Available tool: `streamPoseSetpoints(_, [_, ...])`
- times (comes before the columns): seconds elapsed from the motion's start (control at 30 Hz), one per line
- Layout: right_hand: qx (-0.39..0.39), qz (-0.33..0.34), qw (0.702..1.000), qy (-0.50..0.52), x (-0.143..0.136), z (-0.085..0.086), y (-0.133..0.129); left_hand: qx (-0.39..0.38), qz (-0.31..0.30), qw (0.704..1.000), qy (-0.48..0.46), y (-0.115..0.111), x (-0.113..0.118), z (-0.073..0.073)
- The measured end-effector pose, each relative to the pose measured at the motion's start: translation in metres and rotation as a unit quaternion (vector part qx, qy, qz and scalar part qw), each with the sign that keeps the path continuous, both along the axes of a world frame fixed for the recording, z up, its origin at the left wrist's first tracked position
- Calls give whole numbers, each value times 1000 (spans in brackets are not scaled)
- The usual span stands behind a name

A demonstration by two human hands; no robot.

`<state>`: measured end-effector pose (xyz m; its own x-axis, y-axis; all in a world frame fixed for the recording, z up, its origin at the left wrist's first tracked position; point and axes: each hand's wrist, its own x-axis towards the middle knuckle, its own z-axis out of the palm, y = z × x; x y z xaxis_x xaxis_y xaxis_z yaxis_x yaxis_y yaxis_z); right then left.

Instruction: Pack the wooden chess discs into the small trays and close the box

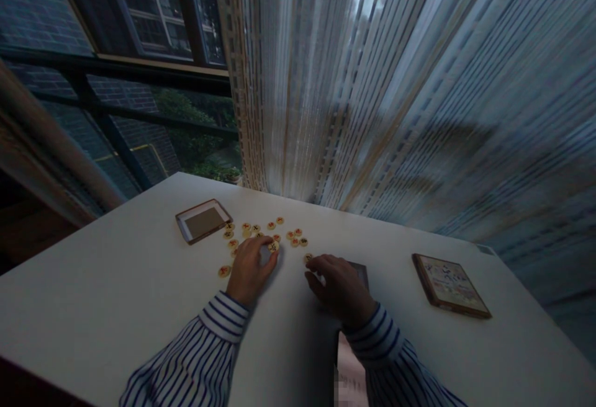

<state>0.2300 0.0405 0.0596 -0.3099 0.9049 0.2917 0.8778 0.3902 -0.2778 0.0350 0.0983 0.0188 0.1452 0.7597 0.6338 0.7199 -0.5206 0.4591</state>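
Observation:
Round, pale Chinese chess pieces point(295, 242) with red or dark characters are scattered over the white table. My left hand point(251, 270) reaches among them, thumb and forefinger closed on a dark-lettered Chinese chess piece point(273, 246). To its right, my right hand point(339, 286) has its fingers curled at another Chinese chess piece point(308, 259), which shows at the fingertips. Part of a dark flat object point(360, 273) shows behind the right hand, which hides the rest. Several pieces lie partly hidden behind my left hand.
An open shallow tray point(184, 231) lies at the back left. A flat box with a printed lid point(451, 286) sits on the right. Near my right forearm is a pink-screened device point(350, 363). String curtains point(298, 84) hang behind the white table point(116, 283).

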Motion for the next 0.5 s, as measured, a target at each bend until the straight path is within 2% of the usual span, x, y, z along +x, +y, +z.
streamPoseSetpoints(0.23, [10,-8,1000,25,7,4,-10,3,-47,998,-38,-15,10,6])
streamPoseSetpoints(0.5, [19,-7,997,80,20,-1,-21,-8,-92,995,-42,-27,29,8])
